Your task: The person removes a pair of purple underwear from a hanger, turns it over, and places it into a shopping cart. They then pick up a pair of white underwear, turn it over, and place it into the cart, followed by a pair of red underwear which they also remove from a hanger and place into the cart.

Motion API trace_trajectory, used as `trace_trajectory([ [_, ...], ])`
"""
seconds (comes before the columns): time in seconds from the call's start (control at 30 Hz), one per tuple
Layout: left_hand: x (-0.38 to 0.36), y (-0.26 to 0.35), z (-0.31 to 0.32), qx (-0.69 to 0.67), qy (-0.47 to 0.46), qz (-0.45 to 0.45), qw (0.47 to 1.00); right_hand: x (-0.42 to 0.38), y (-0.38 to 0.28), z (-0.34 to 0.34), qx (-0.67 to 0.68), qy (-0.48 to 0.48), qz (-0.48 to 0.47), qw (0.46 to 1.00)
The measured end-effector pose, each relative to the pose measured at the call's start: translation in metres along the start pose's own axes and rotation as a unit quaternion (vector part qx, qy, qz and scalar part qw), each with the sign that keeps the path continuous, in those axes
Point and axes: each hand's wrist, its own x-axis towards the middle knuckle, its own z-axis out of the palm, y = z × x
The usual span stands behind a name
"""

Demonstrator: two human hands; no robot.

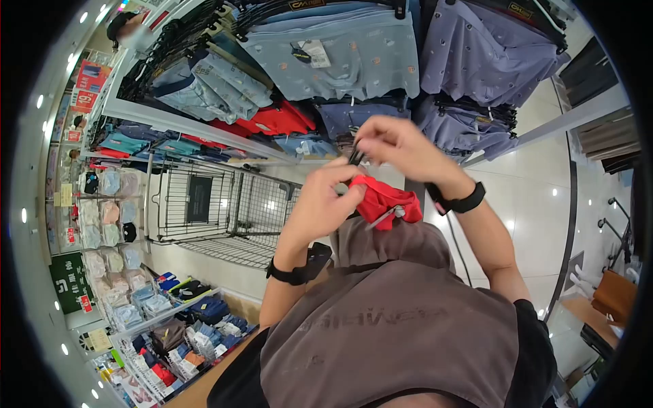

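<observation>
In front of my chest, my left hand (321, 202) is closed on a bunched red garment (386, 201), thumb and fingers pressed at its upper left edge. A small pale tag or clip hangs at the garment's lower side. Just above, my right hand (398, 151) has its fingers bent together at a black hanger (355, 155), which rises between the two hands. The hanger's lower part is hidden by my fingers and the red cloth.
Light blue printed shorts (340, 58) and purple shorts (486, 51) hang on the rack ahead. Red garments (275, 119) hang lower. A wire shopping cart (224, 211) stands at left, near shelves of packed goods (197, 333). Another person (129, 30) is at the upper left.
</observation>
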Motion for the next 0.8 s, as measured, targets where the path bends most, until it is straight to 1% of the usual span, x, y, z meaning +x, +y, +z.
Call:
trace_trajectory([
  [0.03,0.001,-0.008,0.001,-0.078,-0.003,-0.039,0.996,-0.002,0.005,-0.012,-0.020,0.039,-0.018,0.999],
  [0.07,-0.001,-0.023,0.000,-0.174,0.012,-0.149,0.973,-0.005,0.012,-0.025,-0.018,0.081,-0.034,0.996],
  [0.1,-0.004,-0.038,0.003,-0.171,0.018,-0.148,0.974,-0.009,0.018,-0.039,-0.016,0.122,-0.050,0.991],
  [0.13,-0.005,-0.053,0.007,-0.317,0.056,-0.196,0.926,-0.017,0.017,-0.045,-0.005,0.146,-0.042,0.988],
  [0.17,-0.004,-0.066,0.011,-0.455,0.089,-0.238,0.853,-0.023,0.017,-0.044,-0.003,0.144,-0.045,0.989],
  [0.23,-0.004,-0.079,0.018,-0.435,0.113,-0.270,0.852,-0.046,0.013,-0.031,-0.032,0.174,-0.022,0.984],
  [0.27,-0.001,-0.083,0.018,-0.229,0.112,-0.255,0.933,-0.053,0.016,-0.021,0.000,0.177,-0.017,0.984],
  [0.3,0.002,-0.085,0.018,-0.011,0.102,-0.225,0.969,-0.057,0.026,-0.015,-0.014,0.169,-0.027,0.985],
  [0.33,0.012,-0.044,0.015,0.169,0.099,-0.232,0.953,-0.058,0.037,-0.010,-0.008,0.167,-0.013,0.986],
  [0.37,0.014,-0.043,0.016,0.174,0.098,-0.234,0.951,-0.057,0.045,-0.006,-0.002,0.165,-0.001,0.986],
  [0.4,0.016,-0.041,0.018,0.173,0.127,-0.166,0.963,-0.057,0.047,-0.001,-0.002,0.164,0.017,0.986],
  [0.43,0.019,-0.037,0.017,0.169,0.154,-0.095,0.969,-0.059,0.045,0.003,0.009,0.123,0.031,0.992],
  [0.47,0.020,-0.030,0.016,0.176,0.146,-0.121,0.966,-0.059,0.041,0.006,0.014,0.075,-0.002,0.997],
  [0.5,0.020,-0.026,0.015,0.177,0.142,-0.122,0.966,-0.057,0.031,0.012,0.018,0.027,-0.034,0.999],
  [0.53,0.020,-0.023,0.011,0.211,0.130,-0.105,0.963,-0.054,0.022,0.016,0.018,0.029,-0.034,0.999],
  [0.6,0.017,-0.018,0.002,0.287,0.099,-0.083,0.949,-0.047,0.010,0.020,-0.053,-0.112,0.052,0.991],
  [0.63,0.015,-0.012,0.001,0.289,0.102,-0.082,0.948,-0.045,0.011,0.021,-0.054,-0.114,0.049,0.991],
  [0.7,0.009,0.004,-0.005,0.339,0.108,-0.052,0.933,-0.035,0.016,0.021,-0.153,-0.103,0.003,0.983],
  [0.73,0.007,0.005,-0.008,0.341,0.114,-0.055,0.932,-0.034,0.014,0.019,-0.125,-0.089,0.033,0.988],
  [0.77,0.003,0.005,-0.011,0.267,0.132,-0.056,0.953,-0.034,0.016,0.017,-0.126,-0.096,0.031,0.987],
  [0.8,-0.001,0.006,-0.013,0.191,0.149,-0.056,0.969,-0.036,0.019,0.014,-0.110,-0.053,-0.029,0.992],
])
